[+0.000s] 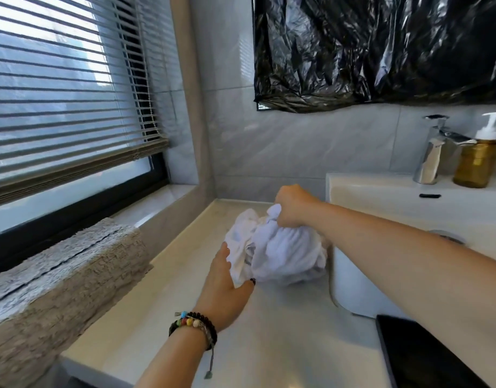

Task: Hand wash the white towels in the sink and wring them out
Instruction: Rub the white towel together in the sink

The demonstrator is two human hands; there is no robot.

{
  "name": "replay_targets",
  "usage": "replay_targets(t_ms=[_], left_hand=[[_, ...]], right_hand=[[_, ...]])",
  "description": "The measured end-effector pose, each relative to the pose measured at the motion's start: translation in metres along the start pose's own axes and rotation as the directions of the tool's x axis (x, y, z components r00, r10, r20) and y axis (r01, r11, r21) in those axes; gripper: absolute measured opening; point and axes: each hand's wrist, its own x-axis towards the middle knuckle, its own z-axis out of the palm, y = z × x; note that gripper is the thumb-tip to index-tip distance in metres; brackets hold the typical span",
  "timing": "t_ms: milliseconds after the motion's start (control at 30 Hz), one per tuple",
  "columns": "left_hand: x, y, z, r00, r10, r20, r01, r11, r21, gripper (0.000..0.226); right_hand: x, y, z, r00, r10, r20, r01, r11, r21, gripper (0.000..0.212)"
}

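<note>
White towels [280, 247] sit bunched in a heap on the counter [162, 340], just left of the sink [381, 197], touching or nearly touching its outer wall. Right hand [293, 205] grips a twisted top fold of the heap, fingers curled tight around the cloth. Left hand [227, 287] lies against the heap's near left side, fingers mostly straight and tucked under the cloth edge, thumb spread out; whether it pinches any fabric is hard to tell, the cloth hides the fingertips. Beaded bracelets [196, 326] circle the left wrist.

Right forearm crosses over the sink rim and blocks part of the basin. Chrome faucet [434, 152] stands at the sink's back edge, amber soap dispenser [478, 161] just beside it on the right. Dark flat object [420, 357], maybe a phone, lies on the counter near the bottom right. Black plastic sheet [381, 49] covers the wall above. Window blinds [61, 88] at left, a textured beige block [59, 281] below them.
</note>
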Motion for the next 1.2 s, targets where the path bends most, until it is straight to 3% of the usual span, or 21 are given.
replay_targets(t_ms=[67, 167, 233, 367, 533, 600, 700, 800, 933, 1033, 1133, 1200], left_hand=[[0.005, 0.008, -0.001, 1.000, 0.022, 0.016, -0.022, 1.000, 0.020, 0.068], [0.010, 0.025, 0.001, 1.000, -0.017, 0.002, 0.017, 1.000, 0.022, 0.075], [0.015, 0.036, 0.009, 0.999, 0.007, -0.037, -0.006, 1.000, 0.018, 0.064], [0.030, 0.066, 0.034, 0.996, -0.037, -0.087, 0.044, 0.996, 0.073, 0.121], [0.063, 0.123, 0.058, 0.962, 0.110, -0.250, -0.120, 0.992, -0.026, 0.142], [0.083, 0.144, 0.060, 0.918, 0.231, -0.323, -0.250, 0.968, -0.021, 0.125], [0.107, 0.184, 0.075, 0.906, 0.302, -0.296, -0.304, 0.952, 0.039, 0.068], [0.127, 0.215, 0.105, 0.925, 0.278, -0.260, -0.267, 0.961, 0.076, 0.035], [0.133, 0.248, 0.156, 0.923, 0.316, -0.219, -0.323, 0.946, 0.006, 0.022], [0.147, 0.244, 0.190, 0.958, 0.273, -0.091, -0.265, 0.960, 0.089, 0.025], [0.166, 0.230, 0.217, 0.975, 0.165, 0.146, -0.211, 0.888, 0.409, 0.029], [0.172, 0.224, 0.228, 0.963, 0.040, 0.267, -0.149, 0.905, 0.400, 0.042]], right_hand=[[0.001, 0.007, -0.028, 0.998, 0.032, -0.054, -0.029, 0.998, 0.057, 0.020], [0.003, 0.023, -0.063, 0.989, 0.087, -0.115, -0.060, 0.973, 0.223, 0.015], [0.001, 0.035, -0.080, 0.979, 0.117, -0.169, -0.056, 0.942, 0.330, 0.021], [-0.012, 0.058, -0.109, 0.934, 0.081, -0.348, 0.102, 0.874, 0.475, 0.020], [-0.040, 0.092, -0.153, 0.819, 0.067, -0.570, 0.326, 0.763, 0.558, 0.015], [-0.054, 0.114, -0.169, 0.765, 0.061, -0.641, 0.399, 0.736, 0.547, 0.017], [-0.074, 0.157, -0.183, 0.717, 0.071, -0.694, 0.420, 0.750, 0.511, 0.018], [-0.092, 0.209, -0.177, 0.674, 0.146, -0.724, 0.360, 0.791, 0.495, 0.016], [-0.113, 0.281, -0.144, 0.653, 0.364, -0.664, 0.180, 0.777, 0.603, 0.013], [-0.125, 0.322, -0.105, 0.687, 0.471, -0.553, 0.001, 0.761, 0.648, 0.021], [-0.133, 0.352, -0.063, 0.717, 0.559, -0.416, -0.172, 0.720, 0.672, 0.028], [-0.135, 0.370, -0.043, 0.682, 0.654, -0.328, -0.287, 0.652, 0.702, 0.031]])
